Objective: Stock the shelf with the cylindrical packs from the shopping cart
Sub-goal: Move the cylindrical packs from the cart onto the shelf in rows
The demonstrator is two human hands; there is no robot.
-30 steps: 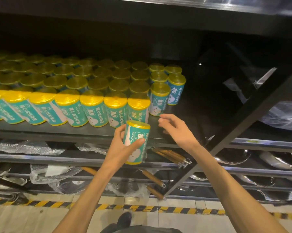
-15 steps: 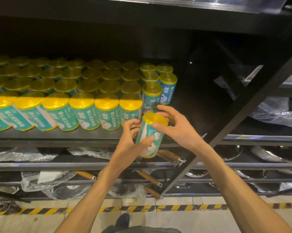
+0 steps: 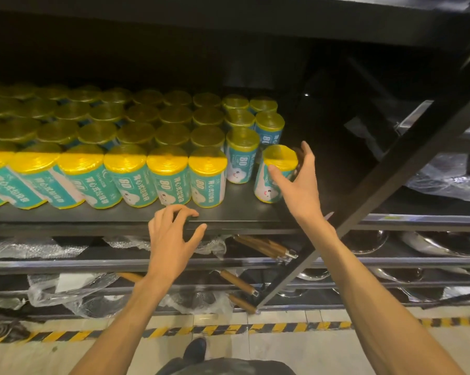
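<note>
Gripping upright pack (image 3: 271, 180) in right hand (image 3: 298, 185), just right of front row (image 3: 147, 177); left hand (image 3: 171, 239) loose, farther.

Black shelf (image 3: 242, 216) with upright rows of yellow-topped teal cylindrical packs (image 3: 136, 147)

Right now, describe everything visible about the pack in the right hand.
The pack is a short cylinder with a glossy yellow film top and a teal printed wrap showing a white cartoon figure. It stands upright on the dark shelf, apart from the front row, at its right end. The right hand grips it, thumb on the front, fingers round the far side. The left hand does not touch it.
</note>
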